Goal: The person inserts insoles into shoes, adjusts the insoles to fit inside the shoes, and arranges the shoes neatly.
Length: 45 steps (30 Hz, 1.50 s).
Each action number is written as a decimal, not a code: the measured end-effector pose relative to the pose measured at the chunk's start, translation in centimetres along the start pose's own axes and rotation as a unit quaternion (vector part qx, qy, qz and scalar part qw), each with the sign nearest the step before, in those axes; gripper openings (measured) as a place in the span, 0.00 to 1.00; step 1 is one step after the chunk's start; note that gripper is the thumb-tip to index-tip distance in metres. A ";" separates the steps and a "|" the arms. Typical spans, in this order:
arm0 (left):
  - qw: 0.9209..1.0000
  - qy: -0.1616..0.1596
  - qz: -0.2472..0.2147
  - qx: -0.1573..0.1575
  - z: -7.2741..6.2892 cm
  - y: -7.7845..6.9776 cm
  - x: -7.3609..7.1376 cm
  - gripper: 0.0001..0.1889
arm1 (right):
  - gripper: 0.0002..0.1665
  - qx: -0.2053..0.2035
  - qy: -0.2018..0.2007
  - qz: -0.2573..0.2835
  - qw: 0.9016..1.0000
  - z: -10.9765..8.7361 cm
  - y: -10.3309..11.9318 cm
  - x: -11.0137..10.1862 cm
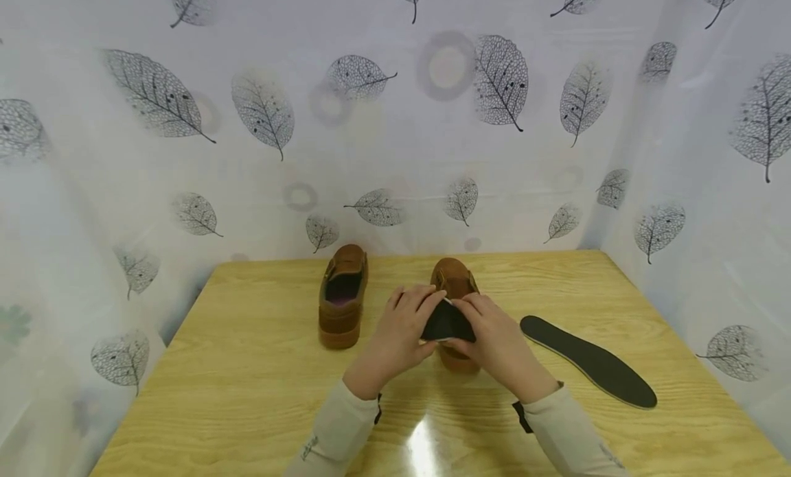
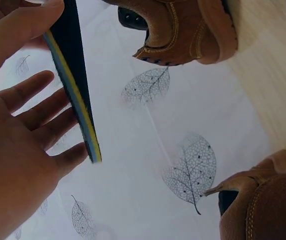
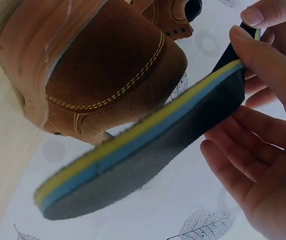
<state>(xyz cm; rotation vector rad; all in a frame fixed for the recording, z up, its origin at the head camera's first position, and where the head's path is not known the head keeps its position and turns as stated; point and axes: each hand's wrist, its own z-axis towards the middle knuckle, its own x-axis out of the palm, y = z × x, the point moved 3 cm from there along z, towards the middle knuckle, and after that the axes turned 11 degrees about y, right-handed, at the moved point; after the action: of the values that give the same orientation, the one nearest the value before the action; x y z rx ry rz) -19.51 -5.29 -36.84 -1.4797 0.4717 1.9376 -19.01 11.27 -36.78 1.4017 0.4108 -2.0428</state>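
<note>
Both hands hold a black insole (image 1: 448, 320) over the brown shoe (image 1: 454, 274) on the right. My left hand (image 1: 400, 331) pinches it from the left side; in the left wrist view its thumb lies on the insole and the other fingers spread behind. From the opposite side, my right hand (image 1: 498, 340) grips the insole between thumb and fingers. The right wrist view shows the insole's layered edge (image 3: 143, 135), yellow and blue, with the sole bent where the hands meet. Part of the shoe's opening is hidden behind the hands and insole.
Another brown shoe (image 1: 341, 309) stands on the left of the wooden table (image 1: 259, 381), toe toward the back. A second dark insole (image 1: 590, 360) lies flat to the right of the right hand. A leaf-patterned white curtain (image 1: 377, 147) surrounds the table's back and sides.
</note>
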 end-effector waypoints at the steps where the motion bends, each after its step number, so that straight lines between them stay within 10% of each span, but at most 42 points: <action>1: 1.000 -0.004 -0.005 -0.003 0.0 0.1 0.0 0.43 | 0.37 0.002 -0.006 0.003 1.000 -0.1 -0.1 0.0; 16: 0.997 -0.056 -0.037 -0.044 -0.6 2.3 -1.2 0.43 | 0.23 0.097 -0.041 0.155 0.982 -0.9 -3.6 -1.3; 21: 0.997 -0.063 -0.030 -0.044 -0.5 2.2 -1.2 0.41 | 0.19 0.171 -0.038 0.236 0.956 -1.0 -4.5 -2.0; 27: 0.997 -0.057 -0.028 -0.051 -0.4 2.2 -0.9 0.39 | 0.26 0.283 0.061 0.297 0.910 -1.2 -4.5 -2.1; 32: 0.997 -0.053 -0.031 -0.052 -0.3 2.2 -0.6 0.38 | 0.26 0.297 0.133 0.369 0.871 -1.5 -4.3 -2.1; 45: 0.997 -0.044 -0.045 -0.050 0.2 2.2 0.6 0.29 | 0.20 0.286 0.215 0.390 0.848 -1.3 -3.9 -3.3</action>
<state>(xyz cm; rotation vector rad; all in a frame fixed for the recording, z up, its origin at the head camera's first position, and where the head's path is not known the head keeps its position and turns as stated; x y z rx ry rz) -21.20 -6.57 -37.61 -1.4456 0.2683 1.9700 -19.75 16.00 -34.58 1.9561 -0.5863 -1.1887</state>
